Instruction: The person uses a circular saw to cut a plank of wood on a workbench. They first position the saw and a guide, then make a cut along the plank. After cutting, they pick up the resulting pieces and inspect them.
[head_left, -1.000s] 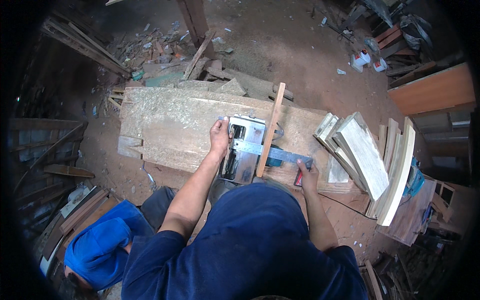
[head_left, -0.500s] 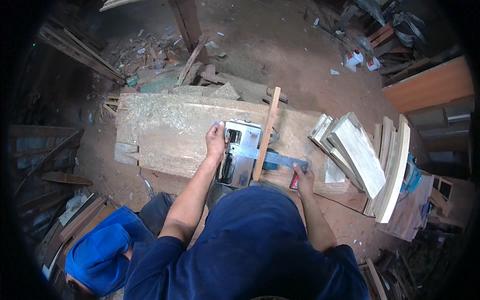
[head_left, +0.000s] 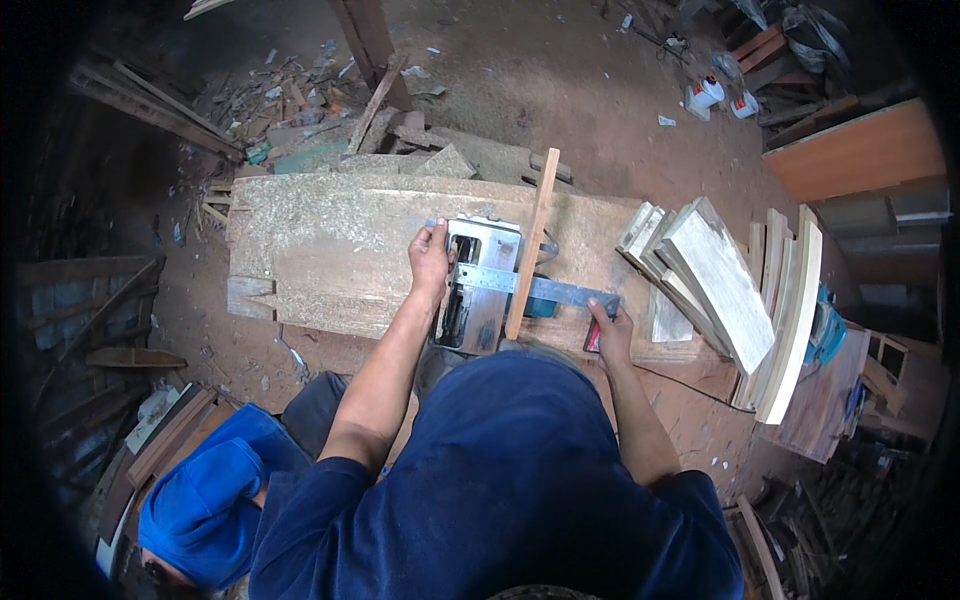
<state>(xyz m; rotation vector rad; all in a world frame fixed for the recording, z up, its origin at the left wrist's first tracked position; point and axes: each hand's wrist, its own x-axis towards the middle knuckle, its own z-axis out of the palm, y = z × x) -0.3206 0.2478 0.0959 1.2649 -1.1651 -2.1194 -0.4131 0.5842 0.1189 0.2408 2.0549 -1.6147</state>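
A power saw with a teal body (head_left: 541, 297) lies with its shiny metal base plate (head_left: 489, 306) facing up, a dark slot along its left part. My left hand (head_left: 429, 265) grips the plate's left edge near its far corner. Across the plate lies a flat steel ruler (head_left: 487, 279), reaching past a narrow wooden strip (head_left: 535, 238) that runs front to back along the plate's right side. My right hand (head_left: 614, 333) is closed on the ruler's right end, thumb on top. A small red-and-black piece (head_left: 592, 335) shows under that hand; its kind is unclear.
Everything rests on a dusty plank bench (head_left: 330, 230). Several cut boards (head_left: 720, 290) are stacked at its right end, near another teal tool (head_left: 826, 335). Wood scraps (head_left: 400, 150) lie beyond the bench. A person in blue (head_left: 205, 500) is low at the left. White containers (head_left: 705, 95) stand far right.
The whole view has shifted slightly, so the bench sits a little higher in the picture. Both hands keep their holds, and the ruler stays across the base plate.
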